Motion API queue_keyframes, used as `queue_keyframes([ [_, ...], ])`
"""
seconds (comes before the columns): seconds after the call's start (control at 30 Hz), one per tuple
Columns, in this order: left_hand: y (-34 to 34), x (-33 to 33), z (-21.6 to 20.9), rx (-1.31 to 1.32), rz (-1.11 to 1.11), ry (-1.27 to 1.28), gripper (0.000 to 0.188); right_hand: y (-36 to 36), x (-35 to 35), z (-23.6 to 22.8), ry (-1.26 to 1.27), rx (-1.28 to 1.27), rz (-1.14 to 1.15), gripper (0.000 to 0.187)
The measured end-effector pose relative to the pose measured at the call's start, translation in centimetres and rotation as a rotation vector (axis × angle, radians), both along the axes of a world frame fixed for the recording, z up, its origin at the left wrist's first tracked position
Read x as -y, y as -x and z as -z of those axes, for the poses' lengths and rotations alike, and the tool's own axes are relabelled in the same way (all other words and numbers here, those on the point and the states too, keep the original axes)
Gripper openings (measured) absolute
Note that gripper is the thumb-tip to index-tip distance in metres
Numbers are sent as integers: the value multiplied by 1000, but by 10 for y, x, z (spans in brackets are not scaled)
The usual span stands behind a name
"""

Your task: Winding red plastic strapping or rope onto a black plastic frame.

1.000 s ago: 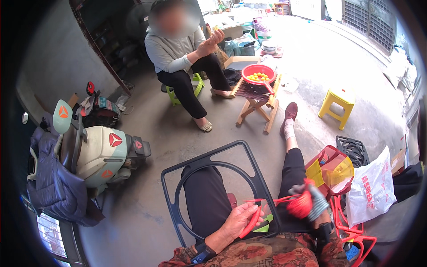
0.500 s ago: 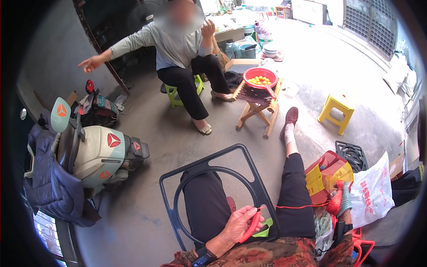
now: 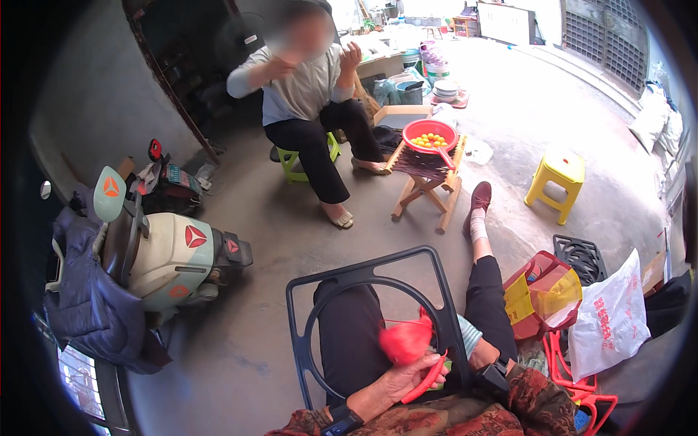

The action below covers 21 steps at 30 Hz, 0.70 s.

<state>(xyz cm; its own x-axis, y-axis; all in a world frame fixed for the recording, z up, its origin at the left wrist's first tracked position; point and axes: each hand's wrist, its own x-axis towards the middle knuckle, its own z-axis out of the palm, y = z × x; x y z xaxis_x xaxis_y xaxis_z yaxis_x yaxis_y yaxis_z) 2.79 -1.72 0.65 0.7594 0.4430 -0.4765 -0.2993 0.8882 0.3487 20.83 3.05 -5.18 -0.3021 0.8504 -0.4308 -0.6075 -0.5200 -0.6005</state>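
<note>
A square black plastic frame with a large round opening [image 3: 299,340] lies tilted across my lap. My left hand [image 3: 396,384] is closed round a curved red tube-like piece [image 3: 425,379] at the frame's near right side. My right hand [image 3: 407,341] shows as a blurred red shape, apparently a red-coated glove with a striped cuff [image 3: 469,334]. It is inside the ring, just beyond my left hand, and the frame's right bar crosses in front of part of that arm. A thin red cord [image 3: 403,320] runs beside the glove; its grip on the cord is smeared by motion.
A seated person [image 3: 302,94] faces me beside a wooden folding stool [image 3: 429,185] bearing a red strainer [image 3: 451,131] of yellow fruit. A scooter [image 3: 174,247] stands left. To my right are a red-yellow bag [image 3: 542,294], white plastic bag [image 3: 607,320], black frames [image 3: 582,258] and a yellow stool [image 3: 556,182].
My right hand has swept left from beside the bags to the frame's ring, and the stretched cord has slackened. My left hand keeps its hold. The other person's outstretched arm has folded in.
</note>
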Motion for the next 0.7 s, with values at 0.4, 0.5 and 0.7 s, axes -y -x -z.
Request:
queue_keyframes([
  [0.4, -2, -1, 15, -177, -269, -259, 16, -9, 50, -80, -124, 531, -142, 44],
  [0.5, 2, -2, 17, -150, -225, -271, 15, -14, 79, -72, -119, 742, -68, 34],
  [0.7, 1, 11, -4, -120, -218, -161, 14, -10, 83, -43, -266, 907, -452, 43],
])
